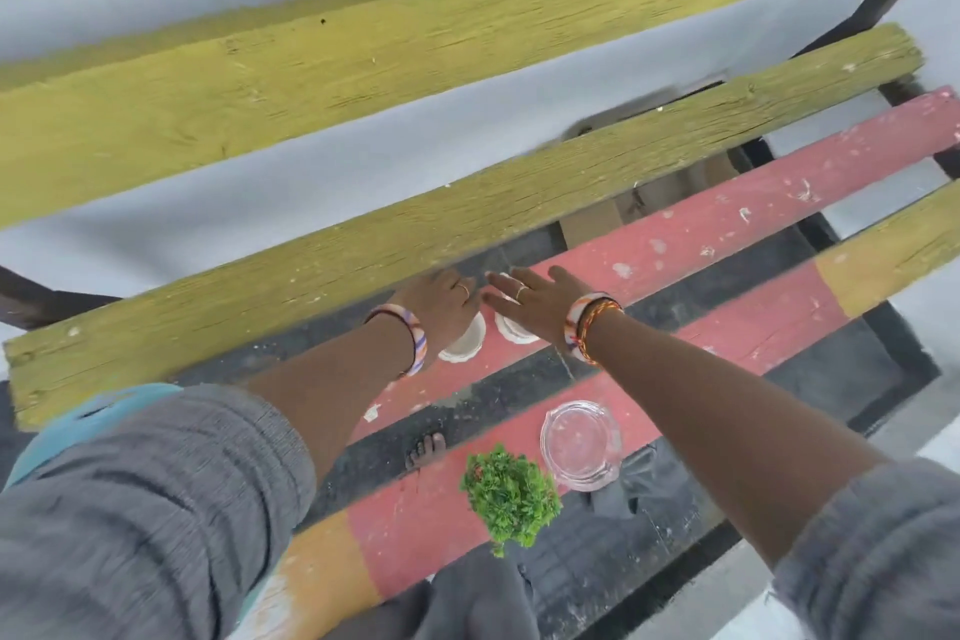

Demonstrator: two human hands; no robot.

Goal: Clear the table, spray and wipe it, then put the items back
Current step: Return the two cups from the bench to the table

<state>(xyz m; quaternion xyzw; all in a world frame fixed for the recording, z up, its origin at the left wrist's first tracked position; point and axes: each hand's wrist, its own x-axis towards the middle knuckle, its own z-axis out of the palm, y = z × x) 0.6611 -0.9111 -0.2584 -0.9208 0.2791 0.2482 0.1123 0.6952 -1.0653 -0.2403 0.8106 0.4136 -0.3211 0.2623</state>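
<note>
Two small white scalloped pots stand side by side on a red plank (727, 224) of the slatted table. My left hand (441, 309) is down over the left white pot (465, 346), fingers curled round its top. My right hand (537, 296) lies over the right white pot (514, 333) with straight fingers pointing left, touching or just above it. Nearer to me a clear glass ashtray (579, 444) and a small green plant (511, 496) sit on another red plank.
A yellow plank (363, 244) runs just beyond my hands and a second yellow plank (415, 36) lies farther off. Gaps between the slats show the dark floor, a bare foot (426, 450) and grey cloth below. Dark metal frame legs stand at the right.
</note>
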